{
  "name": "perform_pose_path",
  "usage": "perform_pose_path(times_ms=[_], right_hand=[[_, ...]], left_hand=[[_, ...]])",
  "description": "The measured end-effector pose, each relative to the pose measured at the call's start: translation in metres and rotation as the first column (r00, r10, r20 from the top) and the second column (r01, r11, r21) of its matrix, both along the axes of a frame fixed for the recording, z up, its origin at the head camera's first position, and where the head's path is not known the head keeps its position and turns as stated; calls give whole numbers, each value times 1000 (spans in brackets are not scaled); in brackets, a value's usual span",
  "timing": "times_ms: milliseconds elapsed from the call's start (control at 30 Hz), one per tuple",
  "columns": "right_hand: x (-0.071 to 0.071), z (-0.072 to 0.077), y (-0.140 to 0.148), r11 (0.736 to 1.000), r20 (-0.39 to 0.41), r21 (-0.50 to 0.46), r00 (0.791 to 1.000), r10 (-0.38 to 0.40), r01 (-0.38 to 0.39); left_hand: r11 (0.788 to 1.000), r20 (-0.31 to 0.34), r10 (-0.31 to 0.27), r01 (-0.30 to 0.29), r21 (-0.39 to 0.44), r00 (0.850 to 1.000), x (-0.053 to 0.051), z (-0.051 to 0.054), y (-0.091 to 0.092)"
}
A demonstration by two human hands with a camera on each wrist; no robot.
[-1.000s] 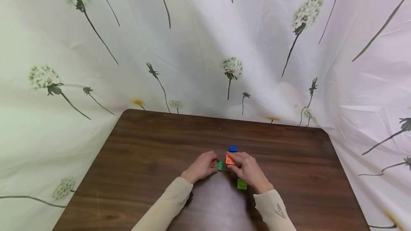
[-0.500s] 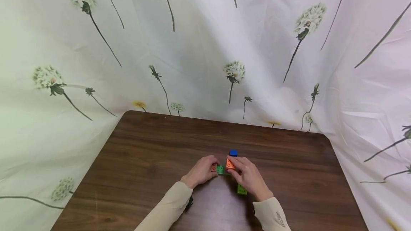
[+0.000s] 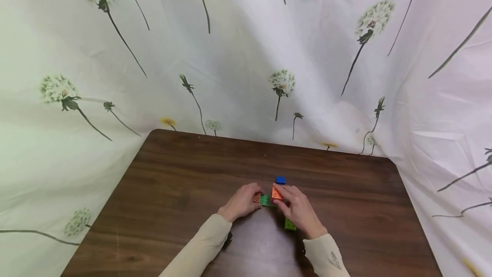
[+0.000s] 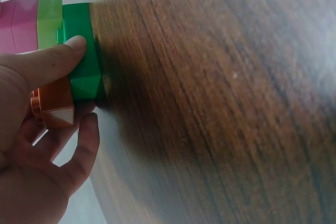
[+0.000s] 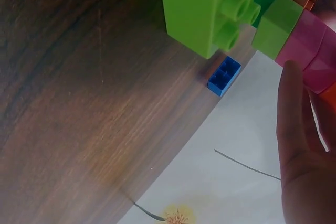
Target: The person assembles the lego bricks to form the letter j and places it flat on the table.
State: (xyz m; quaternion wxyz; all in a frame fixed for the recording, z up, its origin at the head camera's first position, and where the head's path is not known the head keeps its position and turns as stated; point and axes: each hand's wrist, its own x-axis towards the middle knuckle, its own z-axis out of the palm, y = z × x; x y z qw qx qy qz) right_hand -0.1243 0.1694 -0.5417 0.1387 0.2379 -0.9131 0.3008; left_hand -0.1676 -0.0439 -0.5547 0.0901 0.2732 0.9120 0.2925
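I've got the left hand [image 3: 241,202] pinching the green block [image 3: 265,200] and brown block [image 3: 257,198], right hand [image 3: 300,209] gripping the orange block [image 3: 276,194] atop their stack [image 5: 302,38]. Blue block [image 5: 224,75]'s beyond, on the table [image 3: 184,170] (hollow side showing).

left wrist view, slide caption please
Left hand gripping a dark green plastic brick against a studded orange plastic brick.
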Motion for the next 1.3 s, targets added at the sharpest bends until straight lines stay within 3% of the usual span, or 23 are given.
perform_pose_path(times_ms=[300,467,533,633,733,800,867,967,1100,1200,1300], right_hand=[[-4,1,-4,998,13,67,1000,11,-12],[-4,7,-4,993,141,117,990,-4,-13],[-4,8,-1,997,207,77,978,-26,10],[-4,7,9,993,252,-67,965,-77,97],[-4,-2,22,963,241,-206,963,-124,175],[-2,-8,30,944,257,-250,955,-150,216],[0,-14,38,932,311,-261,936,-164,250],[6,-22,47,936,436,-225,887,-152,271],[13,-28,52,969,554,-169,830,-60,183],[17,-32,53,984,582,-144,813,-3,107],[20,-35,52,991,589,-112,808,4,77]], left_hand=[[1000,0,0,0,5,1000,-2,-1,-4],[1000,6,7,-7,-1,1000,-1,-2,-5],[1000,1,5,-5,-5,1000,-1,-3,-5],[1000,-7,-1,1,0,1000,-2,-3,-3],[1000,1,4,-4,8,1000,-2,-3,-3],[1000,4,12,-12,8,1000,-2,-3,-3],[1000,6,17,-17,7,1000,-3,-3,-4],[1000,8,19,-19,-3,1000,-3,-3,-4],[1000,12,22,-22,-11,1000,-3,-4,-3],[1000,12,18,-18,-8,1000,-3,-5,-3],[1000,16,12,-12,-4,1000,-2,-4,-2]])
